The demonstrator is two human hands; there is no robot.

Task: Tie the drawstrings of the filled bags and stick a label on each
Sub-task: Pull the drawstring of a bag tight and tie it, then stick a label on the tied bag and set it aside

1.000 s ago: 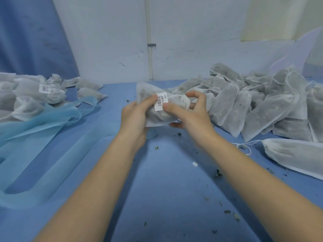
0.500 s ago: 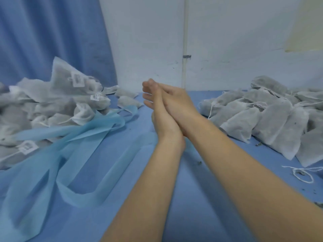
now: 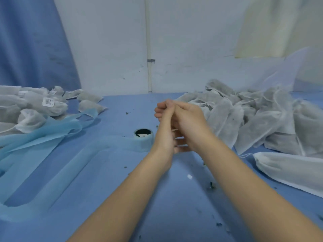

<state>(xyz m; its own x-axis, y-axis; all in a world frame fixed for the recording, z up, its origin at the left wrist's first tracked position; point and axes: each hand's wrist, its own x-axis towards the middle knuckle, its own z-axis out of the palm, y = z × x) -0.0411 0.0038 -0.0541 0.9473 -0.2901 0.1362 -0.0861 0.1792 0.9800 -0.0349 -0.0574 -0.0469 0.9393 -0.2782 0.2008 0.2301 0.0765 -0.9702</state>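
since a second ago the labelled bag has been released from the hands and is no longer held. the left hand [image 3: 164, 126] and right hand [image 3: 187, 126] are pressed together above the desk [image 3: 113, 198], fingers loosely bent, nothing grasped. the label roll [image 3: 143, 139] is used as landmark: the hands are just to its right. unlabelled filled bags [image 3: 253, 123] are piled well to the right of the roll. labelled bags [image 3: 43, 105] are piled well to its left, with a label [image 3: 48, 102] visible. pale blue backing strip [image 3: 52, 137] trails left from the roll.
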